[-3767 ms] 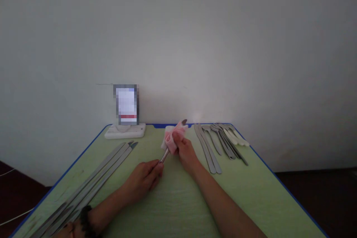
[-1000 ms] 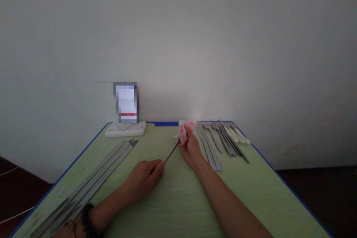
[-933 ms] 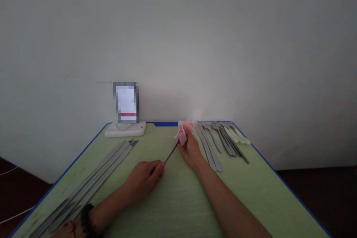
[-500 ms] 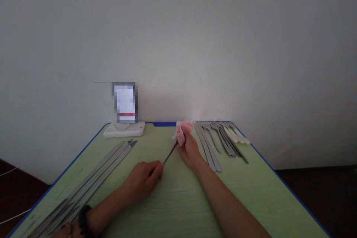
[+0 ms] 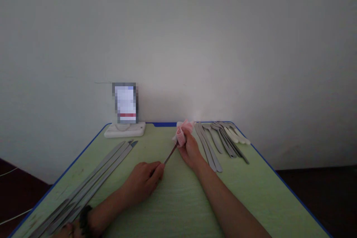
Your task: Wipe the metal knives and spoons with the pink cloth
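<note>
My left hand (image 5: 145,179) is closed around one end of a metal table knife (image 5: 170,155), which slants up and to the right. At the knife's other end, my right hand (image 5: 190,150) grips a bunched pink and white cloth (image 5: 181,135). The cloth is folded about the knife and hides its far end. Just right of the cloth, two more table knives (image 5: 208,148) lie side by side. To the left of my left hand lie several long metal knives (image 5: 103,171), partly hidden by that forearm.
A lit phone with a blurred screen (image 5: 126,102) stands on a white base (image 5: 125,130) at the back left. Spoons (image 5: 214,139), other dark metal cutlery (image 5: 228,145) and white-handled pieces (image 5: 237,135) lie at the back right. The green table (image 5: 173,208) has a blue edge, against a wall.
Since the earliest frame, my right hand and the cloth have shifted right, and the knife's tip has disappeared inside the cloth. Over the last second both hands have barely moved.
</note>
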The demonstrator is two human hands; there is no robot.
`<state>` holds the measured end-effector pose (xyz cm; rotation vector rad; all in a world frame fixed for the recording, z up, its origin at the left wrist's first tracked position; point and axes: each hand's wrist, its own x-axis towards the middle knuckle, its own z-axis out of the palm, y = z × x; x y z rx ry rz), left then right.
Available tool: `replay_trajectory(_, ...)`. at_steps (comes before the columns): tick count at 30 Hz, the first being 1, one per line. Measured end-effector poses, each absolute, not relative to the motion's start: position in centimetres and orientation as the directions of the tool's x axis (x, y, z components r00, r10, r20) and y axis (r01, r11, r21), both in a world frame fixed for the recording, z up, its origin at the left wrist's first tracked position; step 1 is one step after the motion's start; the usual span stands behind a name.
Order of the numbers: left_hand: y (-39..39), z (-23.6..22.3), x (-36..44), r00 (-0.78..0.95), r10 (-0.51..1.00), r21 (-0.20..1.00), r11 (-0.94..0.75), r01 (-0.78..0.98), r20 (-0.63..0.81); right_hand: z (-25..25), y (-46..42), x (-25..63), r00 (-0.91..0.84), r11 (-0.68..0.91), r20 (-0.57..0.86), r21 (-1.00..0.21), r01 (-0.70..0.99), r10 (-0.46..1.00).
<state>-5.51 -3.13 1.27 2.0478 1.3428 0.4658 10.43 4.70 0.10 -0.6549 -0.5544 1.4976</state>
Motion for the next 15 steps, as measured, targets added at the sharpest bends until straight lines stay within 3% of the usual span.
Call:
replay_trajectory(6, -3.2, 1.3, -5.5, 0.421, 0.904, 0.706, -0.247, 0.664, -0.079, -0.2, 4.6, 10.5, 0.002, -0.005, -0.009, -0.730, -0.683, 1.000)
replay_trajectory(11, -3.2, 1.0, -5.8, 0.407, 0.907, 0.805, -0.161, 0.571, -0.107, -0.5, 3.9, 10.5, -0.267, 0.016, 0.094, -0.960, -0.280, 0.959)
replay_trajectory(15, -3.0, 1.1, -5.7, 0.381, 0.920, 0.831, -0.142, 0.538, -0.089, -0.1, 3.3, 10.6, -0.364, 0.073, 0.106, -0.992, -0.104, 0.925)
